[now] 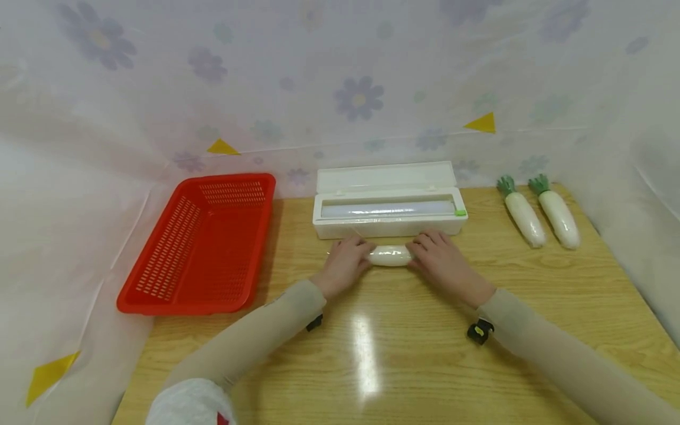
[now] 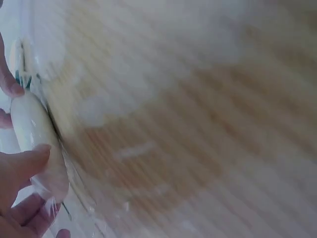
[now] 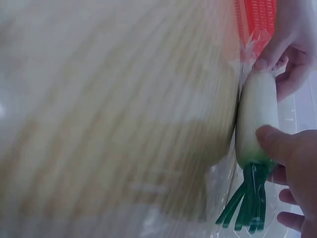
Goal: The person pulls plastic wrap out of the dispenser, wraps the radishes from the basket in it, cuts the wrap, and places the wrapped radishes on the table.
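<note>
A white radish [image 1: 390, 255] with green leaf stubs [image 3: 252, 198] lies crosswise in front of the cling film box [image 1: 390, 227]. My left hand [image 1: 342, 265] grips its tapered end, the thumb pressed on top and the fingers curled beneath in the left wrist view. At the leafy end my right hand [image 1: 443, 265] holds it the same way, thumb on its side. Clear cling film [image 3: 223, 183] clings round the radish and spreads loosely beside it in the right wrist view.
Behind the hands the box's lid [image 1: 385, 176] stands up, showing the film roll [image 1: 388, 209] and a green slider [image 1: 460, 212]. A red basket [image 1: 260, 248] stands left. Two more radishes [image 1: 525, 218] lie at the right back. Patterned sheeting [image 1: 297, 106] encloses the table [image 1: 425, 366].
</note>
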`<state>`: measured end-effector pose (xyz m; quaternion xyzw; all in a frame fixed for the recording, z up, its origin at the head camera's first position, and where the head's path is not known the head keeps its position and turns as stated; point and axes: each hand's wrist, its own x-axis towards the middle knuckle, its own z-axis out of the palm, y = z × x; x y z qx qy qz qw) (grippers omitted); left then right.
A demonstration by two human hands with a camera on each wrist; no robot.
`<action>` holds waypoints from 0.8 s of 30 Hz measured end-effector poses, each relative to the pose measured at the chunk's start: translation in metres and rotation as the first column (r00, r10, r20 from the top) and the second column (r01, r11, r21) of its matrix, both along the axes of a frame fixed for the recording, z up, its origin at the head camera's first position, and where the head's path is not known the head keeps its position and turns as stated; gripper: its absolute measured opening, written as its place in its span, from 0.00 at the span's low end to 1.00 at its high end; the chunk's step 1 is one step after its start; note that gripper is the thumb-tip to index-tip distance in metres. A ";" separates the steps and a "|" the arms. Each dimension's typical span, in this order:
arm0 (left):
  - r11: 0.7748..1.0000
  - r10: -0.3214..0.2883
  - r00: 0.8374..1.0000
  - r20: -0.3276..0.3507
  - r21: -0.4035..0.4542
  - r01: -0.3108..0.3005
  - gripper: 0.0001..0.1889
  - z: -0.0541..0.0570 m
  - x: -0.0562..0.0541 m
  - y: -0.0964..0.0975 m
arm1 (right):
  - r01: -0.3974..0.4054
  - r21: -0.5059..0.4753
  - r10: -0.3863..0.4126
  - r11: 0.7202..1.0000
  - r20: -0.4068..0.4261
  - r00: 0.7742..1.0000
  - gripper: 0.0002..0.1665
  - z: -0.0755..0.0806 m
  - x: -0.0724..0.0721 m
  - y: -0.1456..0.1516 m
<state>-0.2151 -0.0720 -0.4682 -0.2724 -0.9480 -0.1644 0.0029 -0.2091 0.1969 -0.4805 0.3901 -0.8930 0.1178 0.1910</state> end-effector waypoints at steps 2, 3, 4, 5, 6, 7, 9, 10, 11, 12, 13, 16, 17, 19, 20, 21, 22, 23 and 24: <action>1.000 0.006 1.000 0.009 0.009 -0.006 0.25 0.000 -0.003 -0.001 | -0.010 -0.002 0.010 1.000 0.007 1.000 0.23 0.000 -0.003 0.001; 1.000 0.006 1.000 0.011 0.015 -0.007 0.25 0.001 -0.004 -0.002 | -0.015 -0.003 0.015 1.000 0.005 1.000 0.24 0.000 -0.005 0.002; 1.000 0.007 1.000 0.013 0.020 -0.007 0.24 0.001 -0.006 -0.003 | -0.019 -0.008 0.019 1.000 0.005 1.000 0.24 0.000 -0.006 0.002; 1.000 0.007 1.000 0.012 0.021 -0.007 0.24 0.001 -0.006 -0.003 | -0.021 -0.012 0.021 1.000 0.001 1.000 0.24 0.000 -0.007 0.002; 1.000 0.008 1.000 0.011 0.023 -0.008 0.23 0.000 -0.007 -0.003 | -0.025 -0.020 0.025 0.999 -0.001 1.000 0.23 0.000 -0.008 0.003; 1.000 0.005 1.000 0.007 0.021 -0.005 0.22 0.000 -0.008 -0.004 | -0.026 -0.027 0.026 0.999 -0.005 1.000 0.23 -0.001 -0.009 0.003; 1.000 0.001 1.000 -0.002 0.016 -0.001 0.20 -0.002 -0.009 -0.004 | -0.031 -0.043 0.030 0.999 -0.017 0.999 0.23 -0.001 -0.010 0.003; 1.000 0.002 1.000 -0.008 0.014 -0.002 0.19 -0.002 -0.009 -0.004 | -0.033 -0.052 0.032 0.998 -0.020 0.999 0.22 -0.001 -0.010 0.003; 1.000 0.005 1.000 -0.013 0.011 -0.004 0.19 -0.003 -0.009 -0.004 | -0.036 -0.057 0.035 0.998 -0.025 0.999 0.22 -0.002 -0.011 0.004; 1.000 0.007 1.000 -0.017 0.009 -0.006 0.19 -0.003 -0.009 -0.004 | -0.039 -0.060 0.037 0.997 -0.032 0.999 0.22 -0.002 -0.011 0.004; 1.000 0.009 1.000 -0.019 0.005 -0.009 0.19 -0.003 -0.008 -0.004 | -0.038 -0.064 0.036 0.997 -0.037 0.999 0.23 -0.002 -0.011 0.005; 1.000 0.015 1.000 -0.013 0.003 -0.015 0.20 -0.003 -0.006 -0.003 | -0.035 -0.103 0.030 0.994 -0.044 0.999 0.25 -0.003 -0.012 0.009; 1.000 0.017 1.000 -0.010 0.002 -0.017 0.20 -0.002 -0.005 -0.003 | -0.030 -0.121 0.025 0.992 -0.049 0.999 0.26 -0.002 -0.012 0.012; 1.000 0.022 1.000 -0.011 0.003 -0.022 0.22 0.001 -0.003 -0.001 | -0.018 -0.158 0.007 0.987 -0.071 0.997 0.27 0.001 -0.014 0.019; 1.000 0.023 1.000 -0.015 -0.002 -0.023 0.23 0.002 -0.002 0.000 | -0.013 -0.179 -0.001 0.984 -0.082 0.997 0.27 0.003 -0.015 0.023; 1.000 0.022 1.000 -0.020 -0.011 -0.022 0.24 0.004 -0.001 0.001 | -0.004 -0.199 -0.015 0.980 -0.093 0.996 0.27 0.006 -0.016 0.028; 1.000 0.019 1.000 -0.024 -0.015 -0.020 0.26 0.006 0.000 0.003 | 0.006 -0.219 -0.030 0.976 -0.104 0.994 0.26 0.009 -0.017 0.033; 1.000 0.013 1.000 -0.028 -0.019 -0.014 0.27 0.008 0.000 0.006 | 0.021 -0.244 -0.049 0.969 -0.111 0.993 0.26 0.012 -0.019 0.039; 1.000 0.005 0.999 -0.035 -0.025 -0.006 0.27 0.010 0.001 0.009 | 0.038 -0.267 -0.070 0.963 -0.113 0.991 0.25 0.015 -0.020 0.045</action>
